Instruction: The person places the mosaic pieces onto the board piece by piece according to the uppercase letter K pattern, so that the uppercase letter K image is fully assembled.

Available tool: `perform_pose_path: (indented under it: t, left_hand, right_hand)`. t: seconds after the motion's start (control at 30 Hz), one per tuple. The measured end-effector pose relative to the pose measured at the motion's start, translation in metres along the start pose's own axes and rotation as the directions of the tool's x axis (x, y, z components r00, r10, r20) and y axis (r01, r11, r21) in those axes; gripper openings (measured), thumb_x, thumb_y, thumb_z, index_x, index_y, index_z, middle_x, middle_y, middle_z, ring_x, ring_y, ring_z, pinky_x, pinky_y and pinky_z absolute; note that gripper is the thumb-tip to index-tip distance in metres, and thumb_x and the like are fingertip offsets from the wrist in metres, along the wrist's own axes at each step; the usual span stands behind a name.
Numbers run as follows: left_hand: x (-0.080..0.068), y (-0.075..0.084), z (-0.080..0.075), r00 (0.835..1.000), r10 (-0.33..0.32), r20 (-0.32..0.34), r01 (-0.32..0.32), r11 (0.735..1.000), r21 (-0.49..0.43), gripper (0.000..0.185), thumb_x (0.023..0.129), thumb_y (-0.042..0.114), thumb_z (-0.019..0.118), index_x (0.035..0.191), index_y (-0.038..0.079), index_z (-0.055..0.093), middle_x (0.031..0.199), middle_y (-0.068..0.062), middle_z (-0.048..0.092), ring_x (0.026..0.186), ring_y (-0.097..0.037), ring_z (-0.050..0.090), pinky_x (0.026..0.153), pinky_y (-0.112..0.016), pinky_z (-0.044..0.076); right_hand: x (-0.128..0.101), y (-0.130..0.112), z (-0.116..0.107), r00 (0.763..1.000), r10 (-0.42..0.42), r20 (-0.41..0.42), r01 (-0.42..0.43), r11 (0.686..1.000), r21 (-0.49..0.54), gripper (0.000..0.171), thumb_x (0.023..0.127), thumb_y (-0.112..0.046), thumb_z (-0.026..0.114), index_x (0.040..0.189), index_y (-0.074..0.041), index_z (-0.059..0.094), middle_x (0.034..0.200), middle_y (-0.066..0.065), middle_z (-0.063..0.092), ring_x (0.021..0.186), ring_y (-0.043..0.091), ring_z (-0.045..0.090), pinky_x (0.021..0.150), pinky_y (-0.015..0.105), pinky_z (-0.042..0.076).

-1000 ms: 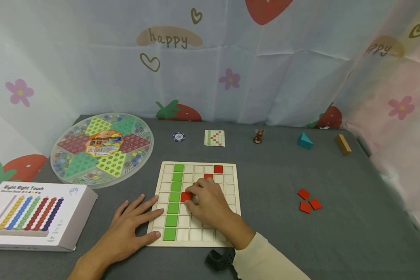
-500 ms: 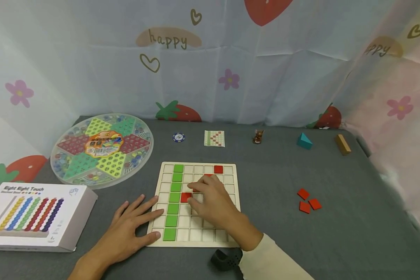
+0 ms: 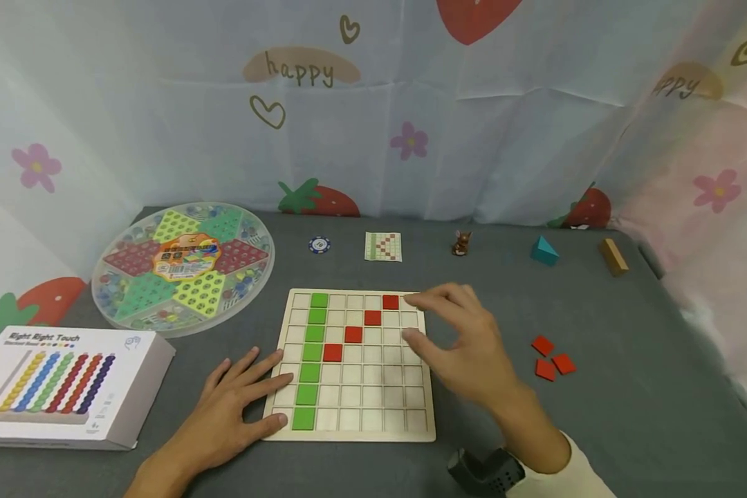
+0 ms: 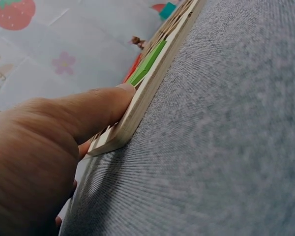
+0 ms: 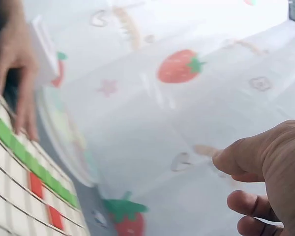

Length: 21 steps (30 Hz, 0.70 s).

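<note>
A square wooden grid board (image 3: 380,434) lies flat on the grey cloth. Green tiles (image 3: 312,353) fill its second column from the left, and several red tiles (image 3: 353,335) climb in a diagonal toward the upper right. My left hand (image 3: 227,404) rests spread on the board's left edge; its thumb (image 4: 110,101) touches the near corner in the left wrist view. Over the board's upper right edge is my right hand (image 3: 467,346), thumb and index finger apart, nothing between them. Several loose red tiles (image 3: 544,369) lie to the right of that hand.
Along the back stand a poker chip (image 3: 319,245), a pattern card (image 3: 383,247), a mouse figurine (image 3: 461,243), a teal triangular block (image 3: 544,251) and a wooden block (image 3: 613,257). Leftward are a round Chinese checkers set (image 3: 183,266) and a white box (image 3: 68,387).
My right hand has let go of a red tile and moved right off the middle of the board, uncovering the red diagonal. The left hand stays in place.
</note>
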State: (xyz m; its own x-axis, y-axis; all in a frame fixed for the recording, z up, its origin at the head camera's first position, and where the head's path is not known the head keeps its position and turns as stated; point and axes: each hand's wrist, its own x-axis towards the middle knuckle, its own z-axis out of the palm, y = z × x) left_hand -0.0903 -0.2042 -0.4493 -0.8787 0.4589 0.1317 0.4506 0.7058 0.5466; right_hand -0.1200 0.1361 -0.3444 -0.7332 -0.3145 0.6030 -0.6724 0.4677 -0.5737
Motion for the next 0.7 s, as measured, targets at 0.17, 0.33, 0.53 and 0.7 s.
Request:
perform_pose_path:
  t: [0.17,0.33,0.53,0.7]
  left_hand:
    - [0.000,0.000,0.000,1.000,0.002,-0.006,-0.002,1.000,0.007,0.055,0.086,0.050,0.068,0.134,0.022,0.062,0.150,-0.001,0.040,0.139,-0.036,0.025,0.105,-0.062,0.009]
    - [0.000,0.001,0.000,1.000,-0.019,0.014,0.019,1.000,-0.007,0.056,0.086,0.051,0.067,0.134,0.022,0.062,0.150,-0.001,0.039,0.140,-0.036,0.024,0.105,-0.062,0.008]
    - [0.000,0.001,0.001,1.000,-0.026,0.011,0.026,1.000,-0.008,0.056,0.086,0.051,0.068,0.134,0.023,0.062,0.151,0.000,0.038,0.140,-0.035,0.023,0.105,-0.062,0.008]
    - [0.000,0.000,0.000,1.000,-0.020,0.003,0.020,1.000,-0.003,0.055,0.086,0.050,0.068,0.133,0.022,0.062,0.150,-0.001,0.039,0.140,-0.036,0.024,0.105,-0.062,0.008]
  right_hand:
    - [-0.004,0.004,-0.039,0.995,-0.014,-0.096,0.010,0.999,-0.046,0.045,0.074,0.008,0.078,0.117,-0.002,0.069,0.106,0.007,0.061,0.099,0.023,0.050,0.082,0.036,0.039]
    - [-0.014,0.023,-0.071,0.987,-0.006,-0.162,-0.012,0.994,-0.110,0.049,0.069,0.013,0.078,0.115,0.002,0.069,0.104,0.013,0.062,0.097,0.020,0.049,0.080,0.031,0.038]
    - [-0.031,0.050,-0.095,0.979,0.039,-0.200,-0.063,0.992,-0.113,0.048,0.069,0.014,0.077,0.116,0.002,0.069,0.103,0.014,0.062,0.098,0.013,0.049,0.082,0.026,0.036]
    - [-0.049,0.072,-0.103,0.978,0.101,-0.182,-0.128,0.982,-0.140,0.051,0.069,0.017,0.076,0.117,0.002,0.068,0.104,0.011,0.062,0.098,0.011,0.048,0.082,0.024,0.035]
